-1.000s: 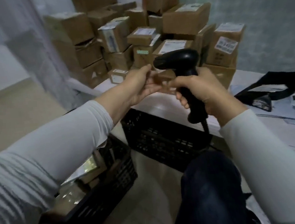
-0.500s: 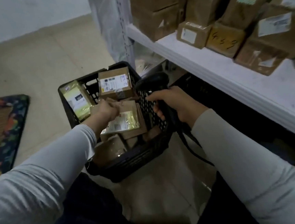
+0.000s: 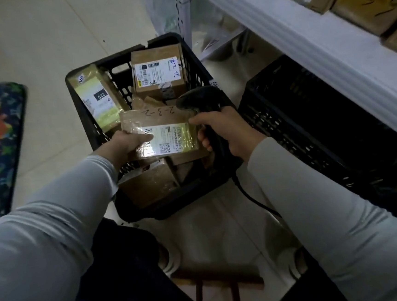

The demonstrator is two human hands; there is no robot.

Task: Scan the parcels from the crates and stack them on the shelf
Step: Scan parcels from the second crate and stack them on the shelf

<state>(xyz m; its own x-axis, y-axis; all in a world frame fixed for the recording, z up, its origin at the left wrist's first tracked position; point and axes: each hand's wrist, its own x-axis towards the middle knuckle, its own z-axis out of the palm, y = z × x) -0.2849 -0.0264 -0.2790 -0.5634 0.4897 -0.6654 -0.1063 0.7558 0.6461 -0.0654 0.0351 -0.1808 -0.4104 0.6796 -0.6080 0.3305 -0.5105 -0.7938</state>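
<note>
1. The left hand [image 3: 129,142] has the parcel [image 3: 166,119] by its left edge. The thumb lies flat on the taped label and the other fingers are out of sight underneath, so call it a pinch.
2. The right hand [image 3: 227,133] is curled round the handle of the scanner [image 3: 200,99]. The forefinger reaches towards the parcel's right corner, and I can't tell whether it's on the trigger or touching cardboard.
3. The parcel hangs just above the crate [image 3: 122,55], label up, with "2-3-2" handwritten along its far edge. The scanner's head sits over the far right corner, and its nose doesn't look lined up with the barcode yet.
4. For a clean read, I'd tip the nose down onto the printed code and hold it back a little rather than right on top. That glossy tape is catching the light, so a slight tilt of the parcel should cut the glare. The thumb needs to stay clear of the code.
5. More parcels lie in the crate: a white-labelled box [image 3: 158,69] at the far side, a green-labelled packet [image 3: 96,96] far left and a plain brown box [image 3: 150,185] at the near end. A second crate [image 3: 274,119] sits to the right under the shelf [image 3: 315,41], which already carries stacked boxes [image 3: 371,3].
6. The second crate is too dark inside to show its contents, and the shelf boxes are cut off at the top. The scanner's window faces away, its cable [image 3: 252,198] slips behind the right sleeve, and the label's small print won't resolve.
</note>
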